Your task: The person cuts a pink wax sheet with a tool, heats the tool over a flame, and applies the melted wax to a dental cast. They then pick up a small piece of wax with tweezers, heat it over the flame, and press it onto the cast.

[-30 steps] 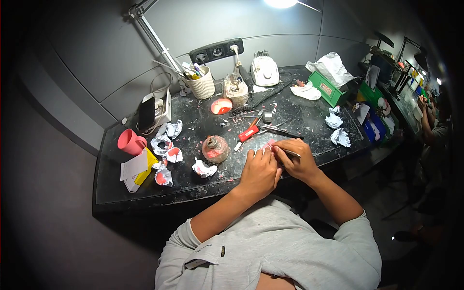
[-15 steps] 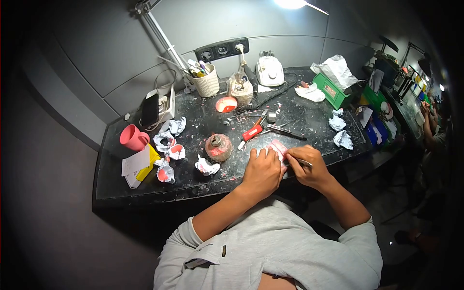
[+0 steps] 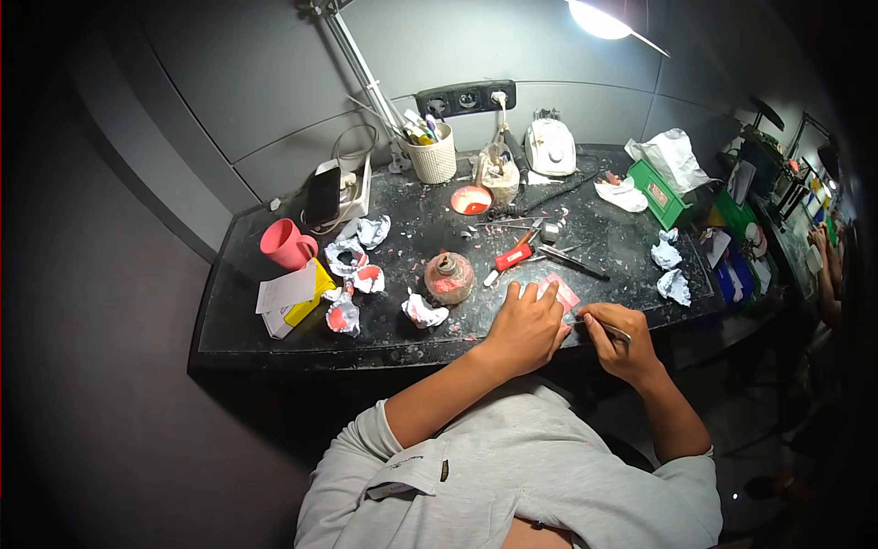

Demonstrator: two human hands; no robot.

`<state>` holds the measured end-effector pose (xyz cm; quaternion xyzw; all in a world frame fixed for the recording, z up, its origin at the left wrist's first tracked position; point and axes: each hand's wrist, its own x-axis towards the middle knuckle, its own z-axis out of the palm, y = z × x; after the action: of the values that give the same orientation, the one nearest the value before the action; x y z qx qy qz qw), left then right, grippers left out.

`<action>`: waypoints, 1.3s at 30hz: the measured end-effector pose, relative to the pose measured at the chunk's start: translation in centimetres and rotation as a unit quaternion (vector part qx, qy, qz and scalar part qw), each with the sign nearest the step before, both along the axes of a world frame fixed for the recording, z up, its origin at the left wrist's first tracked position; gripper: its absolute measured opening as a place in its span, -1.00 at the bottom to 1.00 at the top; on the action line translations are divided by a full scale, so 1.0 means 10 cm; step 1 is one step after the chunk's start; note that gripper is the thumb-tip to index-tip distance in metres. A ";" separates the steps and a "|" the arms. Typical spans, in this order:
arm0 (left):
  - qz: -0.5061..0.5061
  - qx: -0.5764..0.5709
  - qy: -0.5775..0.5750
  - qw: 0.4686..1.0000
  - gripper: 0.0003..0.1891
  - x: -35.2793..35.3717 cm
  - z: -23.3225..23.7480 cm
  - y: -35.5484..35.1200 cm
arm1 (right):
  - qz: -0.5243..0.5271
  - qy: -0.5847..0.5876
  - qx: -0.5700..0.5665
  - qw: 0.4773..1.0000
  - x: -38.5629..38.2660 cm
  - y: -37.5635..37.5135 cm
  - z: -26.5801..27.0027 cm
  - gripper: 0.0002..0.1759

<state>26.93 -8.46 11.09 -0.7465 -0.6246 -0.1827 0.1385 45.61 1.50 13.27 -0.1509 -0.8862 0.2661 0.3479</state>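
A pink wax sheet (image 3: 564, 295) lies on the black worktable near its front edge. My left hand (image 3: 529, 328) rests on the sheet's left side, fingers stretched forward and a little apart. My right hand (image 3: 624, 339) is closed around a slim metal carving tool (image 3: 619, 333), just right of the sheet. The tool's working tip is too small to make out. Beyond the hands lie a red-handled tool (image 3: 513, 257) and a black pen-like tool (image 3: 580, 263). A round glass burner (image 3: 449, 278), smeared with pink, stands left of my left hand.
At left are a pink mug (image 3: 286, 244), a yellow box (image 3: 311, 297) and several white plaster casts (image 3: 342, 316) with pink patches. A red-and-white dish (image 3: 471, 200), a pen cup (image 3: 432, 156) and a white control unit (image 3: 551, 146) stand behind. A green box (image 3: 658, 194) sits at right.
The view has shifted, so the table sits farther right in it. My right hand with the carving tool has moved apart from my left hand, uncovering more of the pink sheet.
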 end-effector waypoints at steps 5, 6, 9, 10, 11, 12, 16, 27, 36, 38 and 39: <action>-0.003 -0.004 -0.008 1.000 -0.55 0.00 -0.01 -0.01 | -0.007 -0.004 -0.030 1.000 0.05 0.00 0.04 -0.91; -0.001 0.000 -0.010 1.000 -0.55 0.00 -0.01 -0.01 | -0.009 -0.009 -0.036 0.999 0.07 0.00 0.05 -0.90; -0.003 0.003 -0.016 1.000 -0.53 0.00 0.01 -0.03 | -0.023 -0.008 -0.055 0.998 0.12 0.03 0.05 -0.90; -0.001 -0.003 -0.028 1.000 -0.51 0.01 0.01 -0.05 | -0.030 -0.009 -0.072 0.997 0.13 0.05 0.05 -0.90; -0.008 0.001 -0.022 1.000 -0.51 0.02 0.00 -0.06 | -0.036 -0.002 -0.067 0.997 0.11 0.08 0.05 -0.90; 0.001 0.014 -0.040 0.999 -0.51 0.03 -0.02 -0.08 | -0.030 0.024 -0.026 0.999 0.07 0.09 0.04 -0.90; -0.008 0.032 -0.068 0.997 -0.61 0.03 -0.04 -0.08 | -0.017 0.078 -0.017 0.997 -0.12 0.07 -0.02 -0.89; -0.017 0.013 -0.099 0.995 -0.65 0.00 -0.07 -0.09 | -0.017 0.074 0.072 0.995 -0.50 0.12 -0.27 -0.87; -0.007 0.015 -0.098 0.995 -0.63 0.01 -0.09 -0.12 | -0.008 0.072 0.070 0.995 -0.53 0.08 -0.20 -0.88; -0.003 0.016 -0.104 0.994 -0.63 0.01 -0.12 -0.13 | -0.008 0.062 0.077 0.995 -0.55 0.09 -0.24 -0.88; -0.001 0.017 -0.108 0.994 -0.63 0.01 -0.13 -0.13 | -0.009 0.053 0.083 0.995 -0.55 0.09 -0.26 -0.88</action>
<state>27.03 -9.79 9.76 -0.7206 -0.6320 -0.2729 0.0823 40.12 2.42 10.69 -0.1149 -0.8843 0.1958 0.4081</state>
